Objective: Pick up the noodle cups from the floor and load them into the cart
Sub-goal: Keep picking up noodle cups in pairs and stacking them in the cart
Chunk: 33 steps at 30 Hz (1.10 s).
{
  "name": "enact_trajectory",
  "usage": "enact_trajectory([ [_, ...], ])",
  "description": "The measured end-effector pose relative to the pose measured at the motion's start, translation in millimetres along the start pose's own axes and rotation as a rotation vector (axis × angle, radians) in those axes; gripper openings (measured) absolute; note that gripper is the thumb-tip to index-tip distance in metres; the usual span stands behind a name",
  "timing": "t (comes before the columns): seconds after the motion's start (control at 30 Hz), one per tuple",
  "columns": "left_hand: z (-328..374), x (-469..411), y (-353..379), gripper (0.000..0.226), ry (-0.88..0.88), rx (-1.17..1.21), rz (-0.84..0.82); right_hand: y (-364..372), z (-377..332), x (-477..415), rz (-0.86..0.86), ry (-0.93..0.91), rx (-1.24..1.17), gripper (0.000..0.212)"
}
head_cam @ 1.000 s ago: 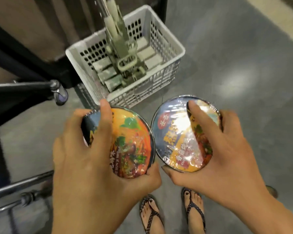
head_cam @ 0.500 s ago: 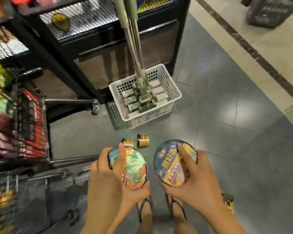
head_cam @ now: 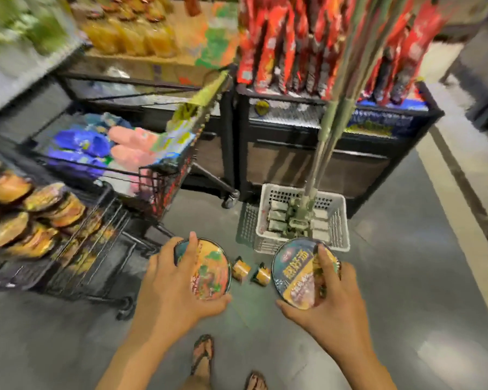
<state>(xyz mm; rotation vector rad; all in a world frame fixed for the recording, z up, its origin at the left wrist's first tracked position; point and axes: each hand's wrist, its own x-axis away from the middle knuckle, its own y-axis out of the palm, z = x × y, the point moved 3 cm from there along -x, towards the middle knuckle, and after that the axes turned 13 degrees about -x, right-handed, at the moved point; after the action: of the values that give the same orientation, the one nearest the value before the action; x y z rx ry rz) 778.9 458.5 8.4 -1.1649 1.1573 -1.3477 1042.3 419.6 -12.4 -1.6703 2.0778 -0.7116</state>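
My left hand grips an orange-lidded noodle cup from above, fingers curled round its rim. A blue and yellow lidded noodle cup is held the same way by my right hand. Both cups are at waist height above the grey floor. The black wire cart stands to the left, with several noodle cups piled in its basket. Two small noodle cups lie on the floor between my hands.
A white plastic basket holding mop heads and long handles stands ahead on the floor. Behind it are black display racks with red packets. A wire bin of slippers is at the left. My sandalled feet are below.
The view has risen and swung left, bringing the cart and shelves into sight. Both hands keep their cups and have spread further apart.
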Motion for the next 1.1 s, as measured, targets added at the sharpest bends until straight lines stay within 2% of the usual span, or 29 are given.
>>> enact_trajectory([
  [0.1, -27.4, 17.6, -12.4, 0.126, -0.112, 0.054, -0.026, 13.8, -23.0, -7.4, -0.103, -0.099, 0.070, 0.124],
  [0.2, -62.5, 27.8, -19.4, 0.125, -0.187, 0.084, -0.025, 39.8, -46.3, -12.8, -0.188, -0.113, 0.086, 0.131],
  [0.37, -132.5, 39.5, -26.7, 0.127, -0.315, 0.144, 0.031, 98.8, -86.2, -28.9, -0.292, -0.215, 0.112, 0.138],
  [0.57, -234.1, 30.7, -36.4, 0.123, -0.373, 0.105, 0.063, 190.6, -146.4, -55.2, -0.359, -0.298, 0.088, 0.125],
  [0.83, -358.0, 18.1, -41.1, 0.124, -0.472, 0.045, 0.077, 326.2, -226.7, -71.4, -0.494, -0.308, 0.044, 0.127],
  [1.03, -414.1, -5.2, -33.8, 0.129, -0.663, 0.190, 0.103, 388.7, -283.8, -102.3, -0.618, -0.423, 0.063, 0.124],
  [1.1, -425.6, -20.0, -30.5, 0.123, -0.708, 0.231, 0.113, 405.0, -298.2, -126.9, -0.614, -0.488, 0.096, 0.125],
])
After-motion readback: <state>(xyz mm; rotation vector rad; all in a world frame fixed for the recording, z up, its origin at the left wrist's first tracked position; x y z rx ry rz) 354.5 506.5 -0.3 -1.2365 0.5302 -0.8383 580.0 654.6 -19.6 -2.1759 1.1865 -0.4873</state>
